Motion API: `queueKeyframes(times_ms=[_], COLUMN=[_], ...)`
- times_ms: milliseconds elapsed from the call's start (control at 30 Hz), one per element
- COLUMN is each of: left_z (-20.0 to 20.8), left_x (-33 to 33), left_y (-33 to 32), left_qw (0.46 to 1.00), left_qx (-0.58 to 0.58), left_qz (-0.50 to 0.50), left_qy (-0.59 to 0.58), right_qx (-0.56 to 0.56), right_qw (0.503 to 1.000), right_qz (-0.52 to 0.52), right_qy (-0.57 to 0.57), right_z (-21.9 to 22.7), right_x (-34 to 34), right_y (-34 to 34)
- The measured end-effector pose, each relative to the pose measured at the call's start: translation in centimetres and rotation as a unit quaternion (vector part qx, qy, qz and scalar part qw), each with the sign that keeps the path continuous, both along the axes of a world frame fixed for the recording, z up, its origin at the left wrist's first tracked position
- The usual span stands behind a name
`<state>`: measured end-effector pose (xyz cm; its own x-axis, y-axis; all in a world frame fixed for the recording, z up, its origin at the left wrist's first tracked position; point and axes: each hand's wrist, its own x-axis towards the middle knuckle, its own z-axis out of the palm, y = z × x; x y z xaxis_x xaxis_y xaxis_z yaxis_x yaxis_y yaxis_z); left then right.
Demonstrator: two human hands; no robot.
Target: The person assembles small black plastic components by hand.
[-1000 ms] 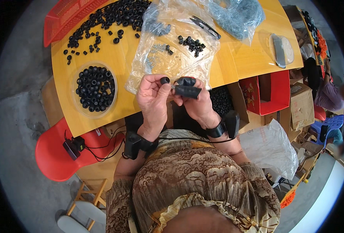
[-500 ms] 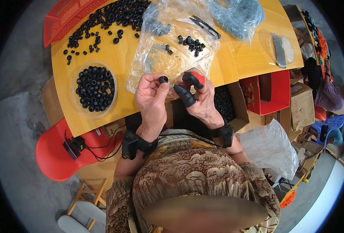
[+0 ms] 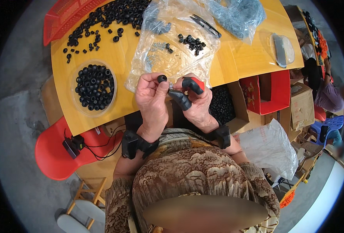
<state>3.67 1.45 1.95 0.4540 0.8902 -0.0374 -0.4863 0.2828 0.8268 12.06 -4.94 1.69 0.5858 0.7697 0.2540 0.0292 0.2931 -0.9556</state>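
Right of the tub (image 3: 79,108), I've the left hand (image 3: 153,97) pinching a black cap (image 3: 162,78), the right hand (image 3: 198,105) pinching a small shiny piece (image 3: 171,86) just beside it; looks like fitting, calling for careful alignment

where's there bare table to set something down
The tabletop is bare between the round tub and plastic sheet, and right of that sheet below the clear bag. Crowded: far left, under loose black parts.
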Motion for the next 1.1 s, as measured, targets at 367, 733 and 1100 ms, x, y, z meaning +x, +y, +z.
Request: queueKeyframes(times_ms=[367, 733, 1100], left_z=[0.5, -0.1, -0.5], left_x=[0.5, 0.4, 0.4], left_y=[-0.2, 0.0, -0.1], left_qw=[0.999, 0.998, 0.998], left_qx=[0.005, 0.049, 0.038], left_qz=[0.008, 0.028, 0.026], left_qy=[0.031, 0.041, 0.032], right_qx=[-0.004, -0.026, -0.007], right_qw=[1.000, 0.998, 0.988], right_qz=[-0.016, 0.000, 0.000], right_qy=[0.013, 0.051, 0.153], right_z=[-0.7, -0.4, -0.1], right_x=[0.4, 0.6, 0.1], right_y=[0.0, 0.0, 0.3])
